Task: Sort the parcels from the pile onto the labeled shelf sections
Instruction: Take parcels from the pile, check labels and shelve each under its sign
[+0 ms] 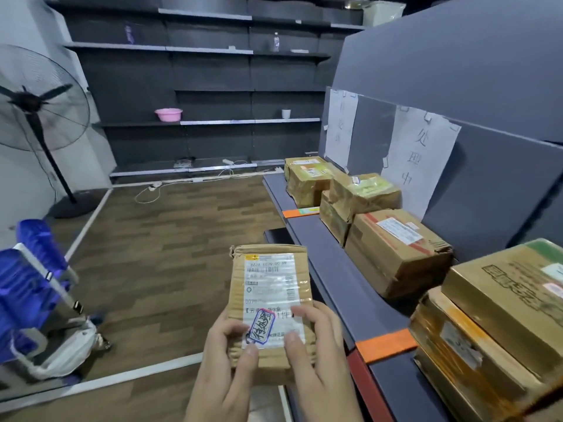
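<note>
A small flat cardboard parcel with a white shipping label and a handwritten sticker is held up in front of me. My left hand grips its lower left corner, thumb on the label. My right hand grips its lower right edge, thumb on the label too. To the right runs a grey shelf with orange tape dividers. Several brown parcels sit on it, such as a carton in the middle section. Handwritten paper signs are taped to the back panel.
Dark wall shelves stand at the back with a pink basin and a bottle. A large pedestal fan stands at the left. A blue cart is at the lower left. Cables lie on the wood floor.
</note>
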The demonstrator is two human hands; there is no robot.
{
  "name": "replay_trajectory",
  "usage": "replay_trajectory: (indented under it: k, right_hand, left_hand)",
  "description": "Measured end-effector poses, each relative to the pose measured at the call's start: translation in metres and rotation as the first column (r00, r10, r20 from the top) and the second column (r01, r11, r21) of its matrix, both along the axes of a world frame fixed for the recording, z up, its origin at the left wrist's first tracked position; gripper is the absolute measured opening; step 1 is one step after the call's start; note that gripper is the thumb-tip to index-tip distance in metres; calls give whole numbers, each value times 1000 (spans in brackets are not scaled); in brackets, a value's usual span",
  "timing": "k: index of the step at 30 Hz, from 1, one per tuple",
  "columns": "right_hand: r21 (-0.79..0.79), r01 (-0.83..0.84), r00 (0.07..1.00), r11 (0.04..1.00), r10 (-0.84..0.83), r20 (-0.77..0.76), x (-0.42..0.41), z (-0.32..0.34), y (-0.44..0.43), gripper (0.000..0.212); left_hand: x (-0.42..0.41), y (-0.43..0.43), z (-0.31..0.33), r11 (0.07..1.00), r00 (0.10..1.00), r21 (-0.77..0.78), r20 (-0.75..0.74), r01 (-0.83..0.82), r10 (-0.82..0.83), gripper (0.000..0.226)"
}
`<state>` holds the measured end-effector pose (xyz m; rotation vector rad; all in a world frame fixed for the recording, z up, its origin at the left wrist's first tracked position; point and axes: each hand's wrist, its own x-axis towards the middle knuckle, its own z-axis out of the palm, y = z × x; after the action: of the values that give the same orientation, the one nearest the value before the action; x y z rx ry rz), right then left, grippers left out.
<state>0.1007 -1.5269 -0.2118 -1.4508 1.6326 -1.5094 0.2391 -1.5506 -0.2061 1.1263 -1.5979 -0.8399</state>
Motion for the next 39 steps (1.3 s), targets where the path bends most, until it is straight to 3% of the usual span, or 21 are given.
replay_trajectory:
  k: [3, 8, 12, 26, 39]
  right_hand:
    - [50, -20, 1000, 999, 20, -7, -6, -3, -40, 31]
    - [70, 41, 999, 997, -40, -20, -12, -12, -117, 35]
    - [65, 74, 997, 995, -74, -8, -5, -17, -199, 29]
    - [83, 170, 985, 982, -171, 3, 36, -11, -431, 34]
    - [87, 325, 938, 942, -333, 97, -7, -35, -633, 18]
  left_hand:
    - [-7, -41, -4, 999, 1000, 45, -2, 20, -20, 29]
    - [-15, -123, -13, 994, 998, 81, -16, 67, -66, 31]
    - [-10, -212, -21, 993, 994, 59, -7, 106, -106, 49]
    - [28, -459, -22, 969, 974, 108, -15, 224, -224, 26]
    - [-32, -683, -16, 916, 920, 141, 64, 376, -388, 23]
